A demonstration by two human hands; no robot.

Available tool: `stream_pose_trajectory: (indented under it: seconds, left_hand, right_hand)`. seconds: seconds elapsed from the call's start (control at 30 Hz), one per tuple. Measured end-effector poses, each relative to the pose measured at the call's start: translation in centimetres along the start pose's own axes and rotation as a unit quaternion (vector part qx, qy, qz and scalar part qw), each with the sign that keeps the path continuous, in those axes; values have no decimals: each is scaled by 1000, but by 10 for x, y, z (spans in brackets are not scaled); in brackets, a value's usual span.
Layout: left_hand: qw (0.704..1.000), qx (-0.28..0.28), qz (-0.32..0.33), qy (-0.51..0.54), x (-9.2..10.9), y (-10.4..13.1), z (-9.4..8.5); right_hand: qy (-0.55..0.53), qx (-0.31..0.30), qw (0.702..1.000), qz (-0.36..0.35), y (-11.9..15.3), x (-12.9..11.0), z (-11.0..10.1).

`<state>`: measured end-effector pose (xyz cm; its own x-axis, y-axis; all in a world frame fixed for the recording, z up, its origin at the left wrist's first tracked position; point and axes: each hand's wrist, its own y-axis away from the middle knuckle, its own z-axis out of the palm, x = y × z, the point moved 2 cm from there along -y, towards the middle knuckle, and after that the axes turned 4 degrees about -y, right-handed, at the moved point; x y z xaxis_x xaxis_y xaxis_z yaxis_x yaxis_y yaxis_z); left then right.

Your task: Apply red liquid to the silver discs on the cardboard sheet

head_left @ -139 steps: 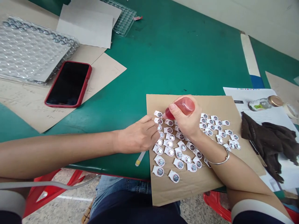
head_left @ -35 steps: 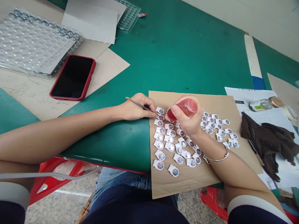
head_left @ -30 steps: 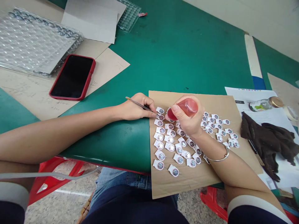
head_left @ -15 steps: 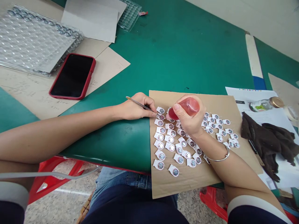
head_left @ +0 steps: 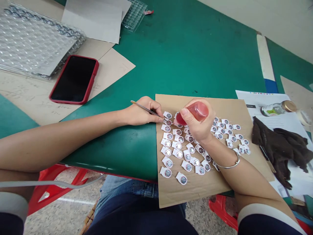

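Tweezers [head_left: 144,108] are pinched in my left hand [head_left: 143,112], their tips at a small white part with a round metal disc [head_left: 167,122] near the upper left of the cardboard [head_left: 168,192]. My right hand [head_left: 201,124] is wrapped round a soft squeeze bottle of red liquid [head_left: 195,111], tilted with its nozzle end down and to the left. That end is close to the tweezer tips; whether it touches a part I cannot tell. Several more white disc parts [head_left: 187,166] lie in rough rows on the cardboard, some hidden under my right hand and wrist.
A red-cased phone [head_left: 74,79] and clear plastic trays [head_left: 36,42] lie on papers at the left. On the right are a dark brown cloth [head_left: 281,143], a pen-like tool [head_left: 267,159] and a glass bottle with a gold cap [head_left: 276,109]. The green table [head_left: 183,58] extends behind the cardboard.
The whole view has shifted very slightly. Both hands keep their hold, and the squeeze bottle's nozzle end sits a touch farther from the tweezer tips.
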<state>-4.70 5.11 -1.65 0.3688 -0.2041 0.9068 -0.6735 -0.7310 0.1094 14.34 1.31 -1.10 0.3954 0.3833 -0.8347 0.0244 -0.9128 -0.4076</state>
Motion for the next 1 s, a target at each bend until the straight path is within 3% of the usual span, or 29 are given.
stream_pose_trajectory:
  seconds: [0.27,1.0]
  left_hand:
    - [1000,-1,-4,17,-1,0,0]
    - [1000,-5,10,-3,-3,-1,0]
  right_hand:
    - [10,4,1000,-22,0,2,0]
    - [-18,20,1000,6,-2,5,0]
